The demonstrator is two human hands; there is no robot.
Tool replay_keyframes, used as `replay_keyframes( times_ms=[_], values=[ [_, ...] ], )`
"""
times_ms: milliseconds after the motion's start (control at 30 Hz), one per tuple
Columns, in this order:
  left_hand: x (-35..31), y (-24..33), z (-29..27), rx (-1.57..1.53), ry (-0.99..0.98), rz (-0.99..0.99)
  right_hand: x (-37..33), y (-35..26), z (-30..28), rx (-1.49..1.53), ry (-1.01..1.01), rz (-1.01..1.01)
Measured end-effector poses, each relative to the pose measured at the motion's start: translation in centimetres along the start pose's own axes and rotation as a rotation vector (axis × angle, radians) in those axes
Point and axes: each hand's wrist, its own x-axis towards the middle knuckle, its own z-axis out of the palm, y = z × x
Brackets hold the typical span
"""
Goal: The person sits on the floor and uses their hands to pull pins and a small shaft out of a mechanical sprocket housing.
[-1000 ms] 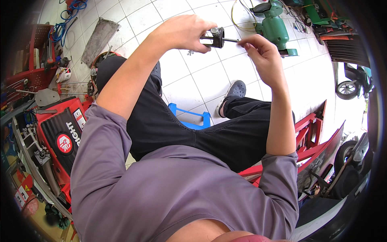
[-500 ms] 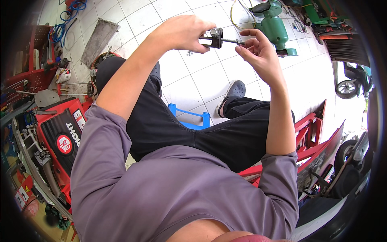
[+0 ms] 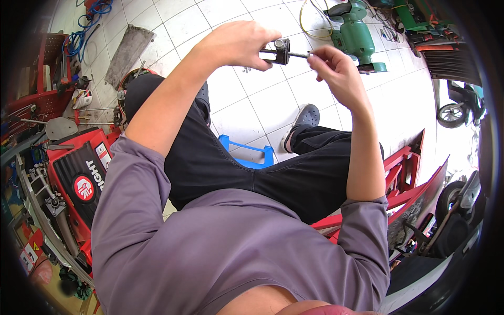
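Observation:
My left hand (image 3: 239, 44) is closed around a dark metal bracket (image 3: 284, 56) with a round silver fitting on its upper side. Its fingers wrap the bracket's left part, so that end is hidden. A thin metal rod (image 3: 298, 54) sticks out of the bracket to the right. My right hand (image 3: 338, 73) pinches the rod's outer end between thumb and forefinger, with the other fingers curled. Both hands hold the piece in the air above the white tiled floor, beyond my knees.
A green bench grinder (image 3: 359, 37) stands on the floor beyond my right hand. A blue stool (image 3: 249, 161) shows between my legs. To the left lie a grey plate (image 3: 128, 55), a blue hose (image 3: 84, 39) and a red-black case (image 3: 79, 176). Red metal frames (image 3: 401, 173) are at right.
My right hand's fingers have gone from spread around the rod's end to pinched together on it, with the others curling in. My left hand and the bracket have barely moved.

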Motion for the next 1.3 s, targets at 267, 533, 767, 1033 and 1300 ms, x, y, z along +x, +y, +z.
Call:
replay_keyframes(
  times_ms=[267,533,767,1033,1300],
  values=[
    [0.0,0.1,-0.1,-0.005,0.003,0.014,0.4,0.3,-0.8,-0.070,-0.063,0.074],
    [-0.1,-0.5,0.7,0.024,0.100,0.059,0.4,0.0,-0.8,-0.012,-0.045,0.098],
    [0.0,-0.7,0.8,0.039,0.109,0.064,-0.4,-0.3,-0.2,0.003,0.055,-0.092],
    [-0.1,-0.9,0.7,0.015,0.112,0.077,0.2,0.6,-0.8,0.024,-0.034,-0.003],
    [-0.1,-0.7,0.5,0.011,0.091,0.070,0.7,0.5,-1.0,0.081,-0.095,0.142]
  ],
)
